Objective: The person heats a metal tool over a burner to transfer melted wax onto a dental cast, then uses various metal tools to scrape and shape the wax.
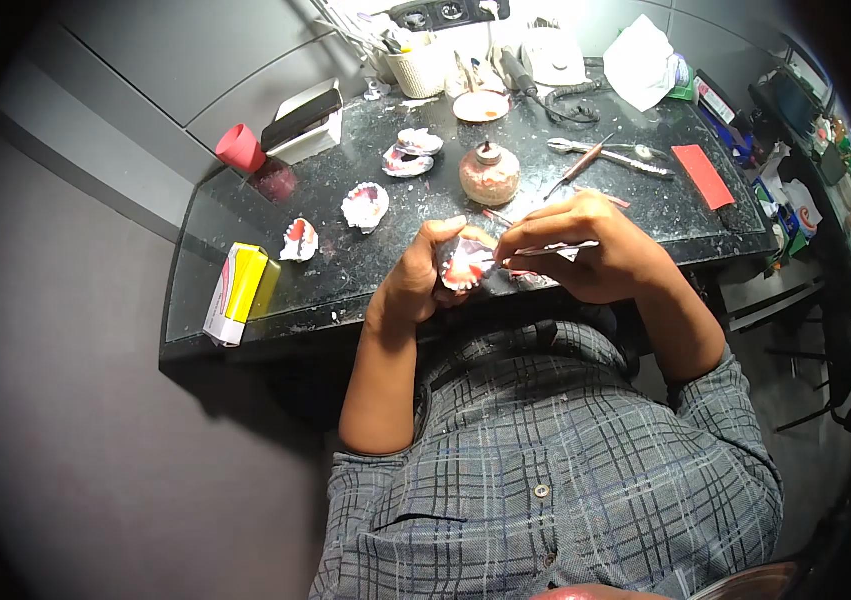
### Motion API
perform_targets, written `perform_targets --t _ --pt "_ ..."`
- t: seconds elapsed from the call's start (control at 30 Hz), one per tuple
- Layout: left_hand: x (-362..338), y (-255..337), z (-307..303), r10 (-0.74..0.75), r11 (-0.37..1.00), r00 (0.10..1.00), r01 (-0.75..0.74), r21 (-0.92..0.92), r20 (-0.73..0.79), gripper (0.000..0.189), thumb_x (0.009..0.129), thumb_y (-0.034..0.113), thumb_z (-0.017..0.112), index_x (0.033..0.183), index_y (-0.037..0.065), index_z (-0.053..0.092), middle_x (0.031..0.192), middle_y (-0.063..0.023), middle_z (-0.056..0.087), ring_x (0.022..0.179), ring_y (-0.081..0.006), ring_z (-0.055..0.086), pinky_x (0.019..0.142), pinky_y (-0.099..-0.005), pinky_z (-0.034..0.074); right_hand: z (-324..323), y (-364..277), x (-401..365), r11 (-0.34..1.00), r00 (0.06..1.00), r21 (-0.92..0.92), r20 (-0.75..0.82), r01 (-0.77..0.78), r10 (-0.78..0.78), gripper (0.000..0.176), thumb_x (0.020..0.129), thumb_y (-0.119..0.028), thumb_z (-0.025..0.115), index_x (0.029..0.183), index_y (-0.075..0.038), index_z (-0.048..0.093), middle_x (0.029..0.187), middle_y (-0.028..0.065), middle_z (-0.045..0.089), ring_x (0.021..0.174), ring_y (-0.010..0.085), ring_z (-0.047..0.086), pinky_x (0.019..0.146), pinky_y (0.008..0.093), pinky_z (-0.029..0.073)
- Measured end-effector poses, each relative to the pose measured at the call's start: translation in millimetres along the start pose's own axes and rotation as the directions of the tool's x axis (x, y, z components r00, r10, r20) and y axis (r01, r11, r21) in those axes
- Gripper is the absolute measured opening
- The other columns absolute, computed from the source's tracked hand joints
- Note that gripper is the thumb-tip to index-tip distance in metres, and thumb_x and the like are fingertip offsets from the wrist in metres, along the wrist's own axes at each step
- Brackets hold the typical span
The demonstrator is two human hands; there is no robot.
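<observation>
No lettering, brand or number could be read on the bench or the shelf beside it.
On the bench's left side, a yellow and white box (pixel 236 292) bore faint marks that looked like print along its pale side, but they were too small and blurred to make out. On the far right, past the bench's edge, a pack (pixel 715 101) showed a pale label with pinkish-red patches; any words on it were lost to blur, and its brand could not be told.
</observation>
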State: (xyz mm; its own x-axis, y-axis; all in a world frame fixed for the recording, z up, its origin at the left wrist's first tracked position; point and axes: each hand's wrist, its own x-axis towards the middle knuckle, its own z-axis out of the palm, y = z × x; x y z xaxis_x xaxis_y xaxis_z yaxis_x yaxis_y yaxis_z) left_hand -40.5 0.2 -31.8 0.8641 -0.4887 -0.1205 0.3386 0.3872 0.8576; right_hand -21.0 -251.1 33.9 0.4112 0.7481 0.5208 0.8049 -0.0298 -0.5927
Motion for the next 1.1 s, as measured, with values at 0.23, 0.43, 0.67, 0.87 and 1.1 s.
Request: perform_targets --t 0.23,0.43,0.67,0.87,1.1 --pt "-2 1 6 0.004 0.994 1.0 -0.002 0.107 -0.023 0.058 0.1 0.055 0.042 0.102 0.004 0.07 0.066 0.0001 0.061 0.046 -0.0072 0.045 0.04 -0.0213 0.031 1 0 -2 1.0 1.0 -0.003 -0.014 0.017 -0.017 0.014 0.087 -0.003 0.074 0.102 -0.001 0.074 0.092 0.0139 0.075 0.083 0.0294 0.073 0.072 0.0353 0.057" --pt "-3 2 9 0.011 0.996 1.0 -0.009 0.086 -0.021 0.058 0.1 0.054 0.043 0.101 0.003 0.07 0.065 0.0011 0.059 0.045 -0.0066 0.044 0.04 -0.0218 0.031 5 -4 -4 1.0 0.999 -0.029 -0.037 -0.003 0.002 0.015 0.087 -0.001 0.073 0.102 -0.001 0.074 0.092 0.0134 0.075 0.081 0.029 0.074 0.072 0.0354 0.057" --pt "-1 -4 -1 0.08 0.996 0.997 -0.081 -0.028 -0.023 0.058 0.1 0.049 0.042 0.104 -0.003 0.068 0.068 -0.0071 0.064 0.044 -0.0117 0.048 0.038 -0.0242 0.034 18 -10 -9 0.997 0.991 -0.078 -0.132 -0.006 -0.004 0.015 0.088 -0.003 0.073 0.103 0.0 0.073 0.091 0.0167 0.074 0.078 0.0349 0.072 0.068 0.0395 0.057" --pt "-3 -2 10 0.097 0.995 0.993 -0.098 -0.021 -0.07 0.055 0.101 0.05 0.042 0.101 0.001 0.068 0.065 -0.0029 0.06 0.043 -0.0094 0.045 0.038 -0.0238 0.031 20 -13 -12 0.993 0.99 -0.119 -0.136 0.005 -0.021 0.018 0.087 0.0 0.073 0.106 0.0 0.07 0.095 0.0161 0.073 0.08 0.0358 0.072 0.071 0.0401 0.057" --pt "-3 -3 16 0.163 0.987 0.981 -0.163 0.006 -0.107 0.052 0.1 0.051 0.044 0.099 0.004 0.067 0.064 0.0004 0.059 0.044 -0.0059 0.047 0.039 -0.021 0.035 39 -12 -12 0.969 0.969 -0.233 -0.211 0.077 -0.128 0.025 0.085 0.003 0.072 0.109 0.0 0.066 0.093 0.0148 0.068 0.077 0.0354 0.068 0.063 0.0415 0.054"
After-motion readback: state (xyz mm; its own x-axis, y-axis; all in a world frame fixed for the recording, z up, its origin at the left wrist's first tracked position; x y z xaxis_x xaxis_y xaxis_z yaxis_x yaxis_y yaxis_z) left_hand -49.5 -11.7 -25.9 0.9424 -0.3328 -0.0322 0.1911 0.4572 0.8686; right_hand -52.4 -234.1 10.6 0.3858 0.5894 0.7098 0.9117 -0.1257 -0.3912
